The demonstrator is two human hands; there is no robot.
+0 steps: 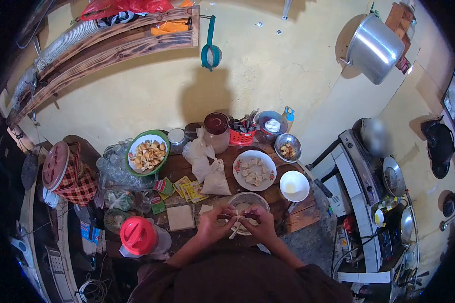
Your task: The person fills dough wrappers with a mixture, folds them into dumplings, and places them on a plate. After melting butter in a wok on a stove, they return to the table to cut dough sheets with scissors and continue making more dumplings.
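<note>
My left hand (pixel 216 223) and my right hand (pixel 260 225) meet above a clear mixing bowl (pixel 264 201). Their fingertips pinch a small pale dumpling wrapper (pixel 239 214) from both sides; any filling in it is hidden. Below them a spoon (pixel 234 233) leans in the bowl, whose contents are mostly covered by my fingers. Left of my hands lies a stack of square wrappers (pixel 180 218), with a single pale wrapper (pixel 205 208) beside my left hand. Behind the bowl, a flowered white plate (pixel 237 177) carries several pale folded dumplings (pixel 254 171).
A white bowl (pixel 294 186) holds a little liquid. A strainer (pixel 288 147) contains browned pieces; more fill a green-rimmed bowl (pixel 163 135). Bags of white powder (pixel 216 179) and seasoning packets (pixel 189 189) stand mid-table. A red-lidded pitcher (pixel 138 235) is front left; a stove (pixel 361 166) stands right.
</note>
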